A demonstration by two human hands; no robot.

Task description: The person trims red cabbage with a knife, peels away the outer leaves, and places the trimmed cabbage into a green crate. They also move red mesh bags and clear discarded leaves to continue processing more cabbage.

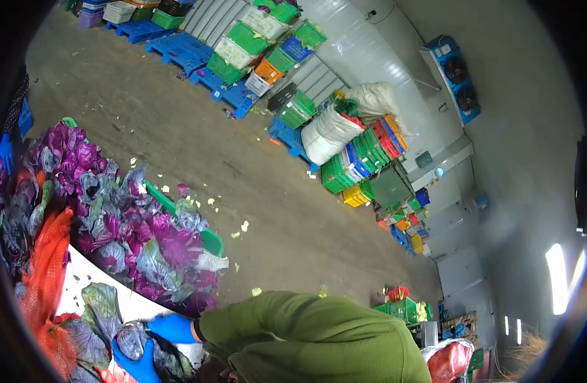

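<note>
Both hands wear blue gloves. Near the bottom, my left hand point(137, 365) curls its fingers around a dark purple cabbage point(132, 341). Just above and to its right, my right hand point(172, 328), at the end of a green sleeve point(293, 325), is closed close to the cabbage; a small object at its fingertips is too small to name. Large loose cabbage leaves point(102, 309) lie beside the hands, partly over a white surface point(79, 277). The view is strongly tilted.
Purple cabbages and leaves point(134, 236) form a big heap. Red netting point(47, 268) hangs at the left. A co-worker's blue-gloved hand point(5, 153) shows at the left edge. Crates point(248, 38) and blue pallets point(181, 51) stand across the floor, with scattered leaf scraps.
</note>
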